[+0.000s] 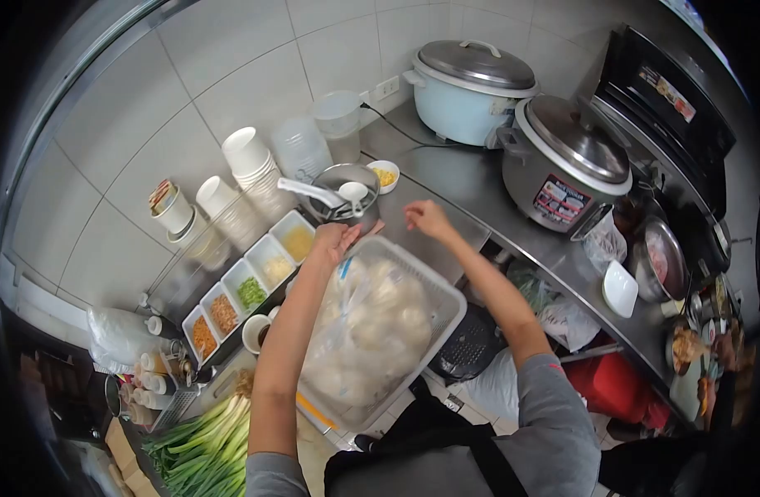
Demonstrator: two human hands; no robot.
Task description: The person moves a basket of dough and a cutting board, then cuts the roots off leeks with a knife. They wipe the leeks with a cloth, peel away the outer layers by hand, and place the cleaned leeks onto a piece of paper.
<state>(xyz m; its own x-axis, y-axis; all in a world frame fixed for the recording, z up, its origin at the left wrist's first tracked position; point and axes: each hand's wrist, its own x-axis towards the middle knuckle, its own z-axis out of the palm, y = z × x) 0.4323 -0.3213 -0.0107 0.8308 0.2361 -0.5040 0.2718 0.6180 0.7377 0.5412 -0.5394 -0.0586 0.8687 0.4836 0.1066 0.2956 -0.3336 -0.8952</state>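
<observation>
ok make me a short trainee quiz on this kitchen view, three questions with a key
1. How many white trays of food stand in the row?
2. True or false: the right hand grips the blue rice cooker's lid.
3. What lies in the translucent basket? (a) spring onions (b) bagged pale, rounded pieces (c) paper cups

Key:
1. Five.
2. False; it is over the steel counter, apart from that lid.
3. b
</observation>
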